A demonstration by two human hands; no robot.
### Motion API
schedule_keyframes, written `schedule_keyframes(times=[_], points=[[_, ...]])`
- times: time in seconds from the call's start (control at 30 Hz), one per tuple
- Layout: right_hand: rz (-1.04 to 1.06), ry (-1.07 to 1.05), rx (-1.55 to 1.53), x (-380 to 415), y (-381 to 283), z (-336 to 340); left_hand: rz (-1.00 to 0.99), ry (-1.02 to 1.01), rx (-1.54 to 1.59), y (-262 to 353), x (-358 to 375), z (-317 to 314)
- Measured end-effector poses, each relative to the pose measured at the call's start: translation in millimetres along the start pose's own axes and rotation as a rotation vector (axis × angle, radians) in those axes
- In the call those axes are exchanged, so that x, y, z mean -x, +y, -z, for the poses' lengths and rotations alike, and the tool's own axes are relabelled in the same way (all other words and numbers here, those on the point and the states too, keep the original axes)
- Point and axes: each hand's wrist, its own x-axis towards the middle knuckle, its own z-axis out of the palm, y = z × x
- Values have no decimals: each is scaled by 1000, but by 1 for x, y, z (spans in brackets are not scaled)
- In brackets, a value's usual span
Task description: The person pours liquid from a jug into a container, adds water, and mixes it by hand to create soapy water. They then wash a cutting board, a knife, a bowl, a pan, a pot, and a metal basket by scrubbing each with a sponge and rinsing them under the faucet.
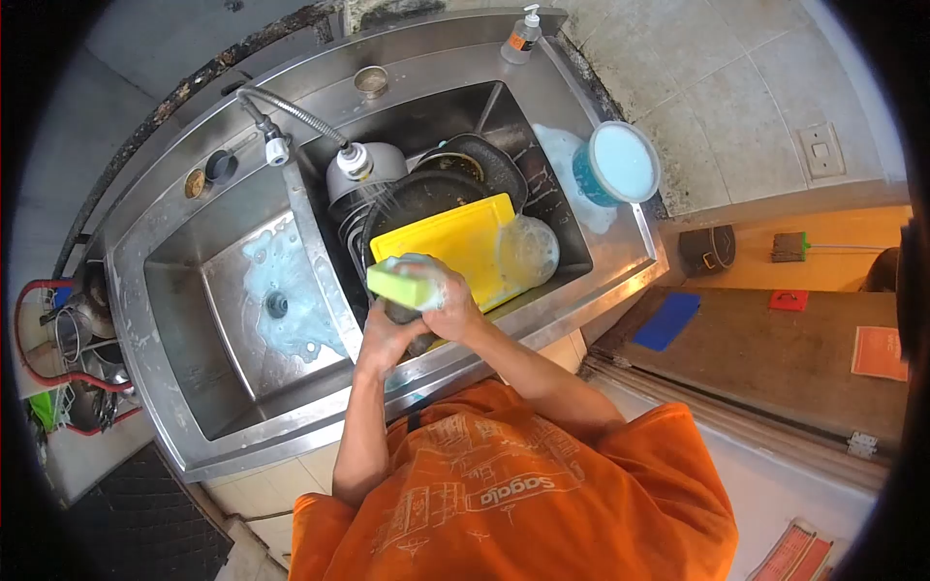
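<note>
My right hand (448,298) is closed on a soapy yellow-green sponge (399,286), at the lower left corner of a yellow board (446,242). Just below it, my left hand (387,339) grips a dark object whose shape is mostly hidden, perhaps a pan's handle. Suds cover my fingers. The yellow board leans over dark pans (426,197) in the right basin. A clear foamy bowl or lid (528,252) rests at the board's right end. A metal pot (363,174) stands at the back left of that basin, under the running spray faucet (355,160).
The left basin (184,320) has blue suds around its drain. A tub of blue soapy water (622,165) stands on the right counter. A soap bottle (521,37) is at the back. Metal pots (87,329) sit at the far left.
</note>
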Motion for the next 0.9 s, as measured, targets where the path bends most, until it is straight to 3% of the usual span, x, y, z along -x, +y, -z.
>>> schedule_keyframes(times=[0.03, 0.07, 0.1, 0.13, 0.23, 0.27, 0.3, 0.33, 0.37, 0.43, 0.47, 0.5, 0.57, 0.63, 0.67, 0.7, 0.77, 0.8, 0.83, 0.9], points=[[389, -87, 310, -1, -1, -3, 14, -8, 241, -2, 7, 2], [510, -215, 412, -1, -4, -2, 69, -47, 539, -6, 5, 4], [516, -233, 413, 4, -6, -4, 126, -77, 837, -15, 4, 9], [484, -266, 438, 13, -4, -13, 68, -117, 868, -38, 4, 20], [516, -292, 450, 18, 1, -49, -92, 14, 878, -17, 17, 35], [287, -90, 321, 18, 0, -67, -398, 104, 522, -14, 22, 40], [51, 109, 192, 17, -2, -81, -160, 59, 821, -10, 25, 45], [-77, 189, 156, 6, -11, -91, -326, 100, 507, -16, 23, 55], [-83, 176, 158, -5, -23, -93, -472, 140, 185, -23, 23, 66], [-847, 4, -81, -23, -46, -94, -423, 75, 17, -1, 41, 87], [-678, -100, 242, -23, -50, -98, -456, 80, -56, 8, 42, 96], [-664, -123, 246, -24, -48, -103, -488, 97, -125, 14, 43, 103], [-69, -199, 321, -20, -38, -113, -436, 199, 4, -5, 41, 109], [38, -252, 387, -18, -64, -133, -106, 345, 37, -67, 21, 116], [198, -389, 614, -13, -68, -136, 40, 269, 571, 4, 58, 105], [378, -516, 836, -10, -69, -139, 46, 304, 579, 1, 63, 104], [479, -604, 784, -10, -62, -146, 131, 246, 1194, -6, 58, 112], [557, -583, 715, -1, -53, -145, 75, 73, 1419, -29, 51, 114], [630, -560, 649, 9, -43, -144, 64, 82, 1425, -34, 48, 115], [570, -452, 537, 30, -37, -157, -141, 348, 1395, -35, 40, 110]])
